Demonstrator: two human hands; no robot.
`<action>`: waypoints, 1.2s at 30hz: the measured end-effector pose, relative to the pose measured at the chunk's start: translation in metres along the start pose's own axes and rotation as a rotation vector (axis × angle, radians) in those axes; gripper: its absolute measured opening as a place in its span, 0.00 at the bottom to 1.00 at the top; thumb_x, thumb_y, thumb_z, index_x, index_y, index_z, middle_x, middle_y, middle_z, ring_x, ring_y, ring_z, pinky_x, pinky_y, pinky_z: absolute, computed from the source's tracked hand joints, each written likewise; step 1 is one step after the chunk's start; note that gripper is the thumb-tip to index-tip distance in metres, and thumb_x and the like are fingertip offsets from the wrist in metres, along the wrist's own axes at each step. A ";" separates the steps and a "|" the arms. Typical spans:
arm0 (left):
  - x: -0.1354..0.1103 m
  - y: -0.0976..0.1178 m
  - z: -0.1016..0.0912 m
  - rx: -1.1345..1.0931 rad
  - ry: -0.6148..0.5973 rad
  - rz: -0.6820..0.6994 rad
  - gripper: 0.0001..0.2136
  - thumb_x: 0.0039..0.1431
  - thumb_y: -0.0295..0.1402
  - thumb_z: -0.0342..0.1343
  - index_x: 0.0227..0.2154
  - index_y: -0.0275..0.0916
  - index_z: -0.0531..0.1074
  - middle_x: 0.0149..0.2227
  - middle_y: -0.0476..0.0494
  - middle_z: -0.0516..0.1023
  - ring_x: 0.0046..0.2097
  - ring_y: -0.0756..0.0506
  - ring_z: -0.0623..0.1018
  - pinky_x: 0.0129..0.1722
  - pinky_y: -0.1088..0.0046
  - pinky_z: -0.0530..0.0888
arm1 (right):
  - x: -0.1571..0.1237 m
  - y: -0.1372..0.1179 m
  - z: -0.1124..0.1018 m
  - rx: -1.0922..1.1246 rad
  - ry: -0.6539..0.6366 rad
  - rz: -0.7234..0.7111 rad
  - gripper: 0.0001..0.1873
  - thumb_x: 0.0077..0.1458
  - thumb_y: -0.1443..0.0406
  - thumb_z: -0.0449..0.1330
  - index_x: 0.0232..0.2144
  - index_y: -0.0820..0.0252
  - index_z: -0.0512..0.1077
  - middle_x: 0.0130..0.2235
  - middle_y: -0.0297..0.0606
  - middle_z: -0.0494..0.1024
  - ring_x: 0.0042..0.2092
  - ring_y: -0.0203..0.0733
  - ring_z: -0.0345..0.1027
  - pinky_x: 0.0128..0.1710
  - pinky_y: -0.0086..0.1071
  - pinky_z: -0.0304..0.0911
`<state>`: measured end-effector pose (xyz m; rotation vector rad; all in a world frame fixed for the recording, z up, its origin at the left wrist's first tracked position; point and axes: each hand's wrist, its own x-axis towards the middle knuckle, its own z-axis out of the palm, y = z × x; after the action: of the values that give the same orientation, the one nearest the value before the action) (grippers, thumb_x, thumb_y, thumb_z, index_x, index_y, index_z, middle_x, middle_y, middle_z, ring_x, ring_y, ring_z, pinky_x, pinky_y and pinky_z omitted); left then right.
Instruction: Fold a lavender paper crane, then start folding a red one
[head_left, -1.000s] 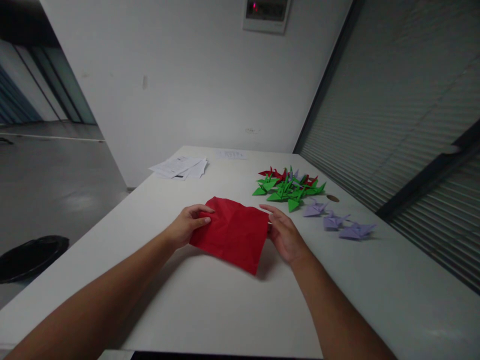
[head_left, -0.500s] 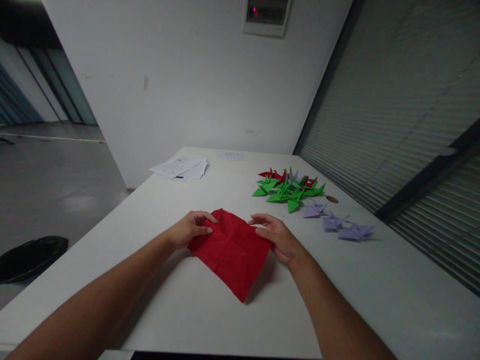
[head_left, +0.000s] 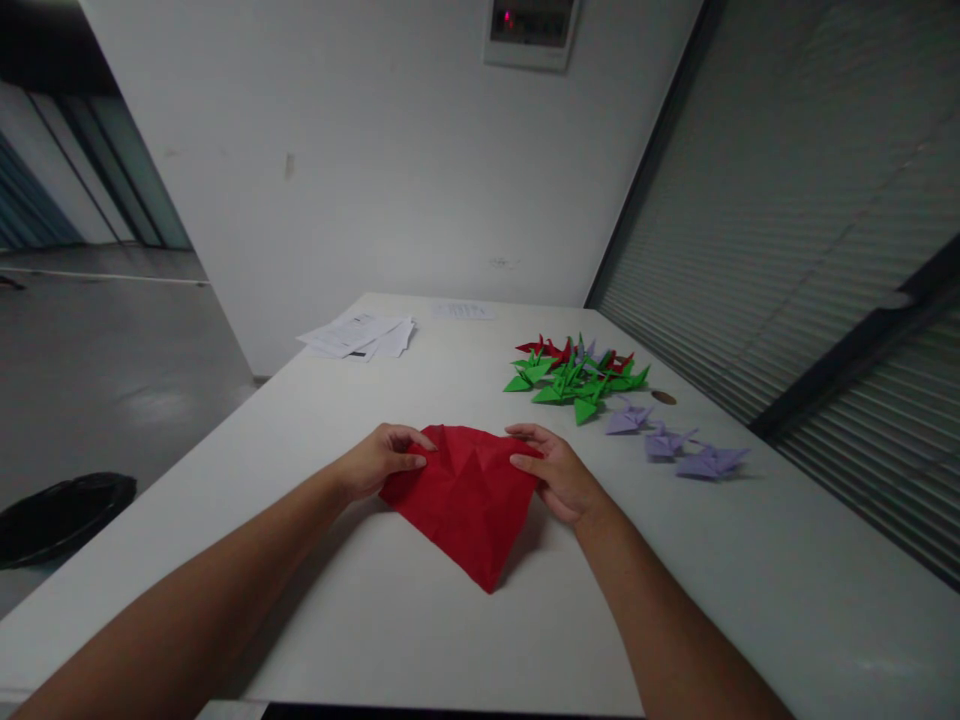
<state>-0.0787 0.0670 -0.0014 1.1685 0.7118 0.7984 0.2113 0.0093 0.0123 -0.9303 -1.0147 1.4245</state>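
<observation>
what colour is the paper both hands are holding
Red: the sheet of paper between the left hand and right hand, in the head view.

Paper (head_left: 465, 500): solid red, with darker red crease lines. Counter (head_left: 420, 620): plain white. Folded cranes, far group (head_left: 570, 385): mostly bright green, several red, one lilac. Near cranes (head_left: 675, 445): all pale lilac. Disc (head_left: 664, 398): brown. Sheets (head_left: 360, 335): white with fine dark print. Blinds (head_left: 787, 250): grey, horizontally striped. Bin (head_left: 60, 510): black.

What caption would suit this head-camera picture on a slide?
Left hand and right hand grip a creased red paper on a white table, folded cranes beyond.
</observation>
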 end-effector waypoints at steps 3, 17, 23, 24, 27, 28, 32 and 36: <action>0.000 0.001 0.002 0.042 -0.009 0.027 0.11 0.44 0.31 0.73 0.32 0.36 0.81 0.31 0.43 0.83 0.31 0.48 0.80 0.31 0.72 0.76 | -0.001 -0.001 0.001 -0.007 -0.012 0.026 0.25 0.37 0.67 0.76 0.41 0.56 0.77 0.41 0.36 0.81 0.37 0.40 0.76 0.38 0.33 0.70; 0.005 0.001 0.001 0.294 -0.075 0.266 0.07 0.51 0.36 0.69 0.30 0.38 0.82 0.38 0.41 0.76 0.41 0.46 0.75 0.43 0.69 0.72 | -0.001 0.000 0.003 0.000 -0.031 0.030 0.25 0.38 0.66 0.76 0.41 0.56 0.77 0.38 0.35 0.81 0.35 0.38 0.76 0.37 0.32 0.69; 0.006 0.003 0.003 0.368 0.029 0.391 0.05 0.51 0.36 0.70 0.29 0.41 0.83 0.44 0.41 0.68 0.45 0.46 0.71 0.43 0.70 0.71 | -0.001 0.001 0.004 -0.024 -0.031 0.054 0.25 0.39 0.64 0.76 0.42 0.57 0.76 0.39 0.37 0.82 0.36 0.41 0.77 0.38 0.34 0.70; 0.006 0.004 0.003 0.385 0.040 0.414 0.05 0.51 0.36 0.69 0.29 0.41 0.83 0.44 0.41 0.68 0.46 0.45 0.70 0.44 0.70 0.71 | -0.001 0.001 0.005 -0.027 -0.028 0.052 0.24 0.40 0.63 0.76 0.42 0.57 0.76 0.39 0.37 0.82 0.36 0.41 0.77 0.38 0.34 0.70; 0.006 0.003 0.002 0.413 0.081 0.468 0.05 0.52 0.36 0.69 0.30 0.41 0.83 0.45 0.40 0.69 0.48 0.44 0.70 0.44 0.69 0.70 | -0.001 0.001 0.006 -0.027 -0.002 0.041 0.23 0.41 0.62 0.76 0.40 0.57 0.76 0.39 0.37 0.81 0.37 0.40 0.76 0.38 0.33 0.70; 0.006 0.003 0.002 0.419 0.094 0.480 0.05 0.53 0.36 0.68 0.30 0.41 0.83 0.45 0.40 0.70 0.47 0.44 0.71 0.43 0.69 0.70 | 0.000 0.001 0.007 -0.025 0.012 0.034 0.22 0.42 0.61 0.76 0.40 0.57 0.75 0.40 0.37 0.81 0.37 0.40 0.76 0.38 0.33 0.70; 0.007 0.002 0.000 0.442 0.163 0.516 0.03 0.54 0.34 0.67 0.32 0.43 0.83 0.41 0.43 0.72 0.44 0.45 0.72 0.43 0.69 0.69 | 0.003 0.003 0.008 -0.042 0.109 -0.013 0.20 0.47 0.55 0.72 0.39 0.56 0.72 0.40 0.36 0.78 0.34 0.37 0.72 0.31 0.28 0.67; 0.009 0.002 -0.002 0.474 0.277 0.549 0.02 0.55 0.33 0.65 0.31 0.43 0.82 0.38 0.43 0.74 0.42 0.45 0.73 0.42 0.68 0.69 | 0.006 0.008 0.005 -0.129 0.229 -0.087 0.24 0.48 0.49 0.70 0.42 0.52 0.69 0.44 0.36 0.75 0.34 0.38 0.71 0.28 0.29 0.68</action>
<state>-0.0756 0.0757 -0.0001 1.7429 0.8472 1.3148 0.2034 0.0145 0.0062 -1.1031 -0.9703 1.1612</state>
